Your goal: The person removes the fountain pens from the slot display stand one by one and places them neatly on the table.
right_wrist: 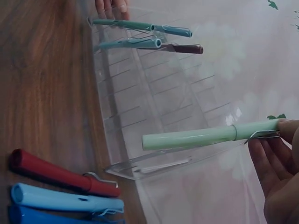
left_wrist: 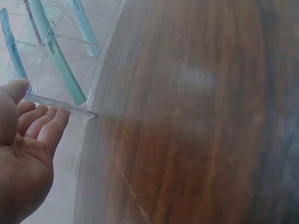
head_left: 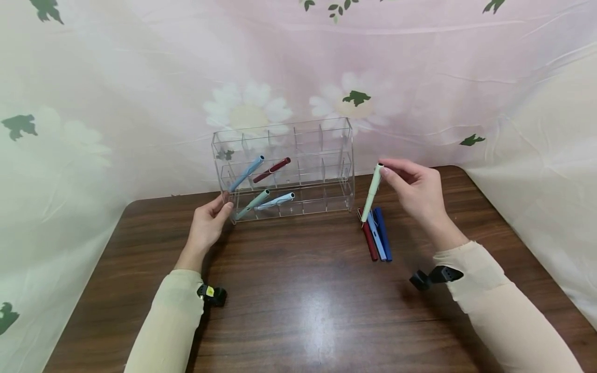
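Note:
My left hand (head_left: 207, 221) grips the left side of a clear pen rack (head_left: 352, 171), thumb on one face and fingers on the other. Four pens lean in the rack's left compartments: a blue pen (head_left: 247, 173) and a dark red pen (head_left: 272, 170) above, a green pen (head_left: 253, 204) and a light blue pen (head_left: 276, 201) below. Off the rack's right side, my right hand (head_left: 420, 194) pinches a pale green pen (right_wrist: 191, 137) by its clip end. That pen tilts, its lower end over the loose pens in the head view.
On the wooden table (head_left: 289, 290), right of the rack, a dark red pen (right_wrist: 56, 171), a light blue pen (right_wrist: 65, 198) and a dark blue pen (head_left: 383, 235) lie side by side. A flowered cloth (head_left: 163, 103) hangs behind the table.

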Action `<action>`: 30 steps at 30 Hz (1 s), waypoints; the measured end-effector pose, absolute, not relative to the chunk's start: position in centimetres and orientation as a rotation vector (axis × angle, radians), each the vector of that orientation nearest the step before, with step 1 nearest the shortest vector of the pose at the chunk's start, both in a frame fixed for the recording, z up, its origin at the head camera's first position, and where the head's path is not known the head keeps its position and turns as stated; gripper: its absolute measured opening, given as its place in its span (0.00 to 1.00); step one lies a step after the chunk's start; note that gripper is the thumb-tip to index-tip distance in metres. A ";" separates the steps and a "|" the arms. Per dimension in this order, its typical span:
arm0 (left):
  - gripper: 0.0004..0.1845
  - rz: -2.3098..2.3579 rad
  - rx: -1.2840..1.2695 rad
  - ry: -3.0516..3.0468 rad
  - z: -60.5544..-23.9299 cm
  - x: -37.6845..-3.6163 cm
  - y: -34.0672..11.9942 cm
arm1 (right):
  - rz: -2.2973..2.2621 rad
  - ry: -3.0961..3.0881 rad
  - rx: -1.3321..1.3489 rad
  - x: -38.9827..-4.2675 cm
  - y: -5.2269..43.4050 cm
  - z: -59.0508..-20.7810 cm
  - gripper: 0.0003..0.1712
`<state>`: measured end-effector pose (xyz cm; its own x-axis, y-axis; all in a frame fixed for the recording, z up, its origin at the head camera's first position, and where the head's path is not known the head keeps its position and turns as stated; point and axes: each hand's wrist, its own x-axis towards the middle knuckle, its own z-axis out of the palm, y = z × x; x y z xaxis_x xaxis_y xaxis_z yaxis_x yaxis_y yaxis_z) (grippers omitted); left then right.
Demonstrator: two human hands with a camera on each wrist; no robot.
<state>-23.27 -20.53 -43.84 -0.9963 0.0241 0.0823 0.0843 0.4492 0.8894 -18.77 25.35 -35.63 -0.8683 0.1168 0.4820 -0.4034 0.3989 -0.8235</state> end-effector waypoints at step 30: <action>0.27 -1.581 -0.098 -2.648 -43.8 -23.1 -20.6 | 1.365 -2.429 0.006 -17.9 29.3 -41.1 0.17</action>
